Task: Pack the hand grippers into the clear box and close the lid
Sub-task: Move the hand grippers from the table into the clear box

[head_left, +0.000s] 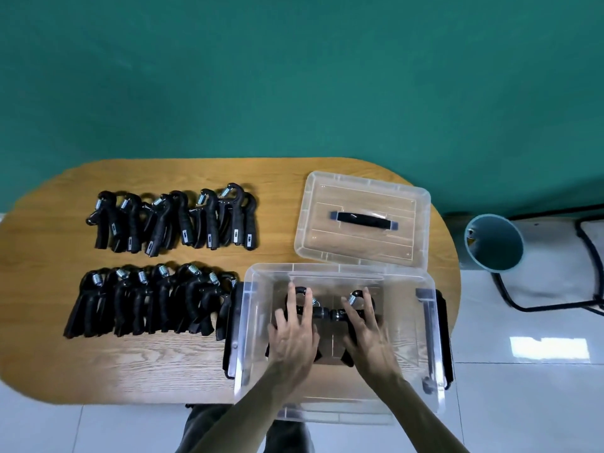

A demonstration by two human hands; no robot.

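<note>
Clear box point(340, 410): 1, open.
Lid point(361, 196): 1, off the box.
Hand grippers in box point(323, 312): 2.
Hand grippers on counter point(49, 273): far row point(173, 220) roughly 8, near row point(147, 302) roughly 8; overlap prevents exact count.
Bin point(493, 243): 1.
Chair point(585, 263): 1.
Hands: 2, left point(294, 338), right point(366, 335).

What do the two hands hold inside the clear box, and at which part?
Each hand lies with spread fingers on one hand gripper: left hand, right hand, both over the handles. A closed grasp cannot be told.
</note>
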